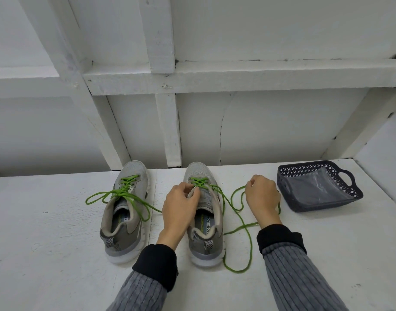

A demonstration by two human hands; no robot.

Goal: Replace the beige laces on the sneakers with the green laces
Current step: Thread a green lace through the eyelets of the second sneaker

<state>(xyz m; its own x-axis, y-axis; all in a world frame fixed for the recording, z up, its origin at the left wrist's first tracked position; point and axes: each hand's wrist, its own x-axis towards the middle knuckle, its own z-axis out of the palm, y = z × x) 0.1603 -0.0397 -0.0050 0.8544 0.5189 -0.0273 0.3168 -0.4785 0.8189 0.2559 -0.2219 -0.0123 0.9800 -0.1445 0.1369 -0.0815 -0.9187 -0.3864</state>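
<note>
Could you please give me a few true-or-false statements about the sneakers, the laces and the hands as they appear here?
1. The left sneaker carries a green lace. True.
2. The right hand rests flat on the table. False: it pinches the green lace of the right sneaker, raised.
3. The left hand is at the right sneaker's tongue. True.
4. The dark basket sits between the sneakers. False: it sits to the right of both.

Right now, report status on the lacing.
Left hand grips right sneaker tongue. Right hand pinches green lace, slack looped on table. Left sneaker laced green. Basket clear of the work.
</note>
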